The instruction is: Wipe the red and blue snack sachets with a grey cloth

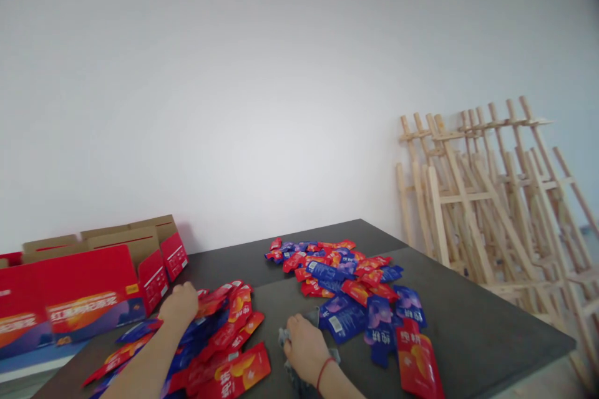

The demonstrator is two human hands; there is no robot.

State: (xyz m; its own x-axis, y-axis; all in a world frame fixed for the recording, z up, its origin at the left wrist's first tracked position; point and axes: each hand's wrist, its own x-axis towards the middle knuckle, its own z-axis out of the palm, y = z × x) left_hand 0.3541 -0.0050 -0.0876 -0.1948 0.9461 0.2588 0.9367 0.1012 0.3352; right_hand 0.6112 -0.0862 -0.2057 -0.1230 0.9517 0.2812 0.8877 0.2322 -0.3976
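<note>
My right hand [305,348], with a red string round the wrist, is closed over a crumpled grey cloth [284,338] on the dark tabletop. The cloth lies close to blue pouches [344,318] on its right. At the left, my left hand [180,303] has its fingers curled at the far side of a heap of red and blue pouches [234,330]. Whatever those fingers hold, if anything, is hidden. The forearm crosses over part of this heap. A single red pouch [244,371] lies at the heap's near right edge.
Open red cartons [93,290] with brown flaps stand along the left. A second pile of red and blue pouches [327,268] spreads over the table [468,318], with a red pouch [418,361] at its near end. Wooden easels [468,199] lean against the white wall [281,106].
</note>
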